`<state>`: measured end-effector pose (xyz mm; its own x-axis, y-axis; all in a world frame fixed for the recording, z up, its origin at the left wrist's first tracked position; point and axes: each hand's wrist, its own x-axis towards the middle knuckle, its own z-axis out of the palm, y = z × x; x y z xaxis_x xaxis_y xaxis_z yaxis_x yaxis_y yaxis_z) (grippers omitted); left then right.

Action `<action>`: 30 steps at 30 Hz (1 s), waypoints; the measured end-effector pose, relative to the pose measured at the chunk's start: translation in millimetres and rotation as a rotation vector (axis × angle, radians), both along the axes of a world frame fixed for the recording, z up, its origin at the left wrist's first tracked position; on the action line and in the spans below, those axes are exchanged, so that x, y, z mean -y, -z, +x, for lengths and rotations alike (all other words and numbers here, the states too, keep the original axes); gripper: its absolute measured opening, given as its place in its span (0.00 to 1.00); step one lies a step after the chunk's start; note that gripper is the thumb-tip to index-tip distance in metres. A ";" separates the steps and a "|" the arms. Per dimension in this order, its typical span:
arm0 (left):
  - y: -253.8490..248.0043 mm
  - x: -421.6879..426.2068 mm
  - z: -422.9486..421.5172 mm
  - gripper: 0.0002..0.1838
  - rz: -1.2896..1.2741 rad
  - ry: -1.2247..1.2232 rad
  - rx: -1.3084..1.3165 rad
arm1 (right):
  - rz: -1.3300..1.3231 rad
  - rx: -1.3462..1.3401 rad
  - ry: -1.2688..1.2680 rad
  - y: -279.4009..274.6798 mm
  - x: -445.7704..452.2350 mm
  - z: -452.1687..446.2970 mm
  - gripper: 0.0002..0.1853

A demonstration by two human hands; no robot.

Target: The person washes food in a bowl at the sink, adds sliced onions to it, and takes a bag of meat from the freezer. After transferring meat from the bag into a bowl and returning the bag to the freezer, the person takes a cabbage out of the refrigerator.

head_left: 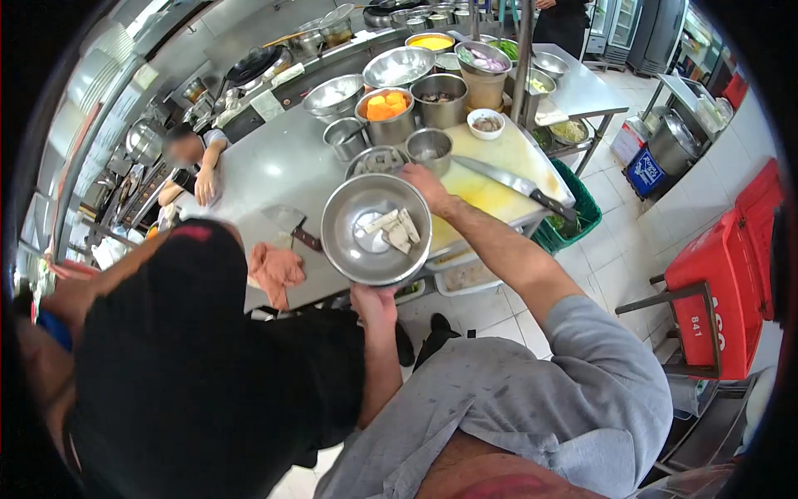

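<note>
Near the chest, supporting a steel bowl (349, 256) at its near underside with the left hand (376, 304), fingers partly hidden beneath; inside, just beyond those fingers, pale pieces (401, 232). At the bowl's far right edge, reaching with the right hand (425, 188), impossible to tell whether gripping. Past its fingertips, a pan of grey pieces (376, 161); farther back, a pot of orange chunks (391, 129).
</note>
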<state>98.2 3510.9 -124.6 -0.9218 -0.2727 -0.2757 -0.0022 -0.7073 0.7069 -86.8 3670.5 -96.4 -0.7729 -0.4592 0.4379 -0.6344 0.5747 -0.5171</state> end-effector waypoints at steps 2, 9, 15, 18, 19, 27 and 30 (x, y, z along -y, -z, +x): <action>-1.4 -4.6 -34.7 0.20 0.101 -0.043 0.023 | 0.099 0.014 -0.056 23.4 19.5 -56.7 0.09; -7.2 -2.5 -106.2 0.17 0.073 -0.079 0.103 | -0.005 0.112 -0.330 78.3 43.9 -145.7 0.20; 54.2 22.2 -156.5 0.20 0.289 0.248 -0.335 | -0.496 0.640 -0.426 57.2 18.1 -157.9 0.24; -39.1 -54.4 -185.7 0.21 0.090 -0.164 0.102 | -0.752 0.754 -0.461 42.2 -9.6 -160.8 0.21; -36.6 -61.0 -194.8 0.23 0.093 -0.167 0.130 | -0.875 0.958 -0.513 38.4 -23.8 -162.3 0.19; -18.2 -143.0 -221.7 0.24 -0.061 0.048 0.174 | -1.046 1.399 -0.551 25.7 -149.8 -167.5 0.17; -18.0 -174.7 -235.8 0.20 0.025 0.064 0.282 | -1.165 1.496 -0.430 44.7 -176.7 -163.2 0.17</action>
<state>-137.6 3685.7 -106.6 -0.8229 -0.2060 -0.5296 -0.2415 -0.7168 0.6541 -250.0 3847.2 -141.0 -0.6838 -0.7067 -0.1815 0.6280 -0.4434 -0.6396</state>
